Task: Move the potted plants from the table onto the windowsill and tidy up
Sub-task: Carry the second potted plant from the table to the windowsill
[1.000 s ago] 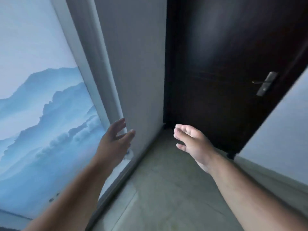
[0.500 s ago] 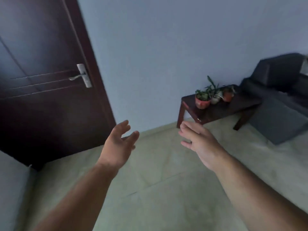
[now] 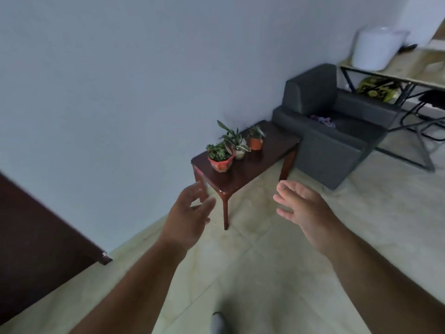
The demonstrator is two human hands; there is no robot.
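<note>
Plants: three pots (image 3: 234,150) in a row on the table (image 3: 243,173), by the wall — red pot (image 3: 221,164) nearest.
Left hand (image 3: 189,219): empty, fingers loosely spread, held in the air.
Right hand (image 3: 302,208): empty, fingers spread.
Sofa (image 3: 337,131): just beyond the table.

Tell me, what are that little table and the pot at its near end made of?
The table looks like dark reddish wood with a glossy varnish: its top and corner catch the light. The nearest pot looks like orange-red glazed ceramic or plastic; it has a faint sheen, but from here I can't tell which.
</note>
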